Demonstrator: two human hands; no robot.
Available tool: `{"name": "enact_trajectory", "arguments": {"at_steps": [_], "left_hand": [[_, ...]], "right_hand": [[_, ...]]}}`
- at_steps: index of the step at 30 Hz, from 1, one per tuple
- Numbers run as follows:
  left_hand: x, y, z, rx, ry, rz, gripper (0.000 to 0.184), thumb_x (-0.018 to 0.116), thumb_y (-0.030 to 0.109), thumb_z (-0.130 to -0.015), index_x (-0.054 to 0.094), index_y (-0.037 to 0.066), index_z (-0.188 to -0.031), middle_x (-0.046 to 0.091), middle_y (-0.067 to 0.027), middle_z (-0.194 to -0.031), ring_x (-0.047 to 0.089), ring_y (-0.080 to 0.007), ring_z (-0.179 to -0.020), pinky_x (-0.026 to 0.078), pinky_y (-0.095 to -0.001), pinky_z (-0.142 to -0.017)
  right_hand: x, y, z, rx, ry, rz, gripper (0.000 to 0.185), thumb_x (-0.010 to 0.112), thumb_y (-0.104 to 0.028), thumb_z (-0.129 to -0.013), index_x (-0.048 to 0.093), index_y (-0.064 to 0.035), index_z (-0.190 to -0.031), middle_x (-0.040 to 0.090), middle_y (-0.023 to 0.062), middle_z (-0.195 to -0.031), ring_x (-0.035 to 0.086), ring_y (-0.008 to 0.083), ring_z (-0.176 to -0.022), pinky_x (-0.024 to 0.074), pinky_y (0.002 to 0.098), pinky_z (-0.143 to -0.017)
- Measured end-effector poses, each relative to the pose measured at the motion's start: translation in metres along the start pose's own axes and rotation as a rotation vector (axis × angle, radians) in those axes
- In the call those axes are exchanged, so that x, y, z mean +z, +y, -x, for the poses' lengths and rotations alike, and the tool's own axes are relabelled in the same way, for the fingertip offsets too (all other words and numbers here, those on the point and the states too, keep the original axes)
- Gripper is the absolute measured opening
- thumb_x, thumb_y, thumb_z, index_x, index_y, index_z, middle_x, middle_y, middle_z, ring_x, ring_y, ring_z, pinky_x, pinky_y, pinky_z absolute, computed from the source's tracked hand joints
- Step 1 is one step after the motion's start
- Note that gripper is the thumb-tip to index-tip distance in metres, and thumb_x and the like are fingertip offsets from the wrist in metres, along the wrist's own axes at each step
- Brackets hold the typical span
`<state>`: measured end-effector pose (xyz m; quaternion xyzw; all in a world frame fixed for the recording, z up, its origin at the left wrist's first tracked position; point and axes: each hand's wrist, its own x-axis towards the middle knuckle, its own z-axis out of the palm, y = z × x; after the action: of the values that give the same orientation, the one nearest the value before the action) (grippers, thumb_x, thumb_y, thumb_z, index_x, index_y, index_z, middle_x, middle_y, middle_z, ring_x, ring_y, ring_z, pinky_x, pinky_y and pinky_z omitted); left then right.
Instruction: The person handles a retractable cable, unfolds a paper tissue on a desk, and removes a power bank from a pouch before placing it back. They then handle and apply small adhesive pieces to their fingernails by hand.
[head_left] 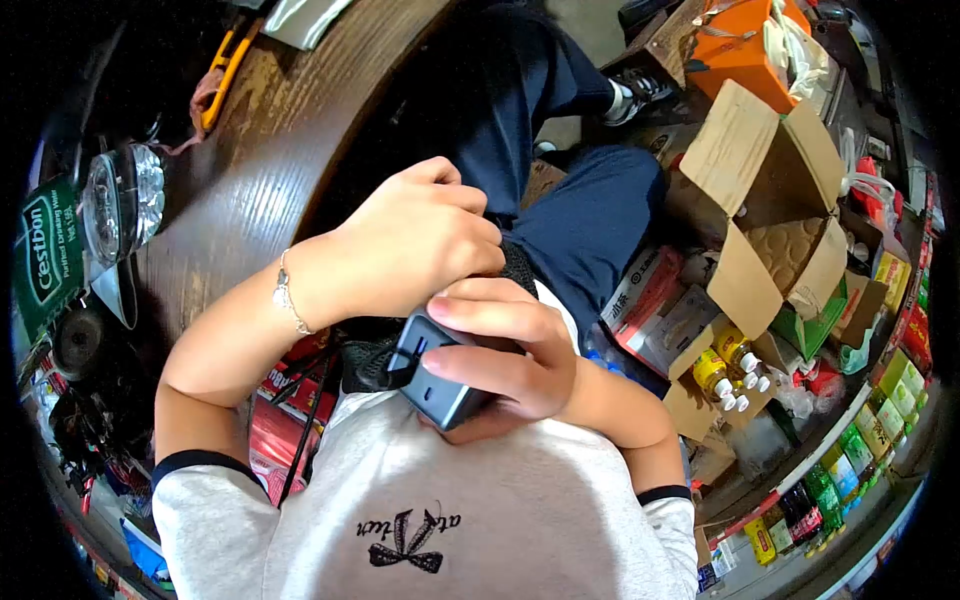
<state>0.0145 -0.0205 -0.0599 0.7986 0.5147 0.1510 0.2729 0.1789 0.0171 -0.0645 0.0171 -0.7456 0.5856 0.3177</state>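
Observation:
My left hand [430, 240], with a thin bracelet at the wrist, is curled into a fist above my lap. Whatever its fingers close on is hidden. Just below it, touching it, my right hand [515, 350] grips a dark grey box-shaped device [440, 385] with small slots in its end face. A black cable [370, 365] lies beside the device, close against my waist. The light grey shirt [430, 480] is under both hands.
A curved wooden table [250, 150] at upper left bears an orange-yellow cutter [228, 80]. At right are an open cardboard box [745, 270], yellow-labelled bottles [735, 355], an orange box [735, 55] and a shelf edge with drinks [825, 495]. A green Cestbon pack [48, 255] stands far left.

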Motion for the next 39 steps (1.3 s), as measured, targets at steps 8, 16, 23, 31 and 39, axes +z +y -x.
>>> {"name": "enact_trajectory", "arguments": {"at_steps": [8,16,23,31,39], "left_hand": [[-0.010,-0.007,-0.002,-0.127,0.101,0.056,0.011,0.061,0.021,-0.065,0.057,0.012,-0.061,0.053,0.0021,-0.061,0.052,-0.0151,-0.067,0.039,-0.0281,-0.068],[-0.011,-0.008,-0.004,-0.208,0.214,0.100,0.011,0.065,0.021,-0.065,0.059,0.011,-0.065,0.051,-0.0010,-0.059,0.052,-0.0174,-0.061,0.039,-0.0293,-0.066],[-0.015,0.001,-0.011,-0.193,0.243,0.139,0.010,0.065,0.017,-0.068,0.058,0.010,-0.067,0.052,-0.0012,-0.060,0.053,-0.0170,-0.059,0.039,-0.0295,-0.065],[-0.013,0.001,-0.011,-0.203,0.183,0.122,0.011,0.064,0.016,-0.068,0.056,0.009,-0.066,0.051,-0.0025,-0.059,0.052,-0.0193,-0.057,0.040,-0.0296,-0.064],[-0.011,0.000,-0.010,-0.205,0.183,0.079,0.009,0.062,0.016,-0.071,0.056,0.009,-0.069,0.050,-0.0027,-0.062,0.052,-0.0193,-0.060,0.040,-0.0304,-0.073]], "right_hand": [[0.004,0.001,-0.020,-0.145,0.018,0.218,0.050,0.077,-0.026,-0.054,0.056,-0.0086,-0.096,0.050,0.0155,-0.107,0.058,0.0334,-0.080,0.0518,0.0360,-0.065],[0.017,0.006,-0.027,-0.278,0.095,0.437,0.036,0.067,-0.030,-0.064,0.054,-0.0130,-0.093,0.050,0.0099,-0.105,0.055,0.0328,-0.082,0.0523,0.0376,-0.065],[0.032,0.007,-0.023,-0.375,0.124,0.360,0.018,0.063,-0.017,-0.066,0.057,-0.0110,-0.082,0.054,0.0019,-0.082,0.054,0.0190,-0.073,0.0510,0.0294,-0.063],[0.020,0.019,-0.019,-0.370,0.050,0.323,0.018,0.059,-0.014,-0.064,0.058,-0.0113,-0.081,0.050,-0.0014,-0.069,0.048,0.0104,-0.055,0.0463,0.0232,-0.052],[-0.010,-0.004,0.009,0.132,-0.084,0.579,0.027,0.063,-0.017,-0.065,0.056,-0.0136,-0.091,0.052,0.0002,-0.082,0.049,0.0127,-0.064,0.0415,0.0256,-0.056]]}}
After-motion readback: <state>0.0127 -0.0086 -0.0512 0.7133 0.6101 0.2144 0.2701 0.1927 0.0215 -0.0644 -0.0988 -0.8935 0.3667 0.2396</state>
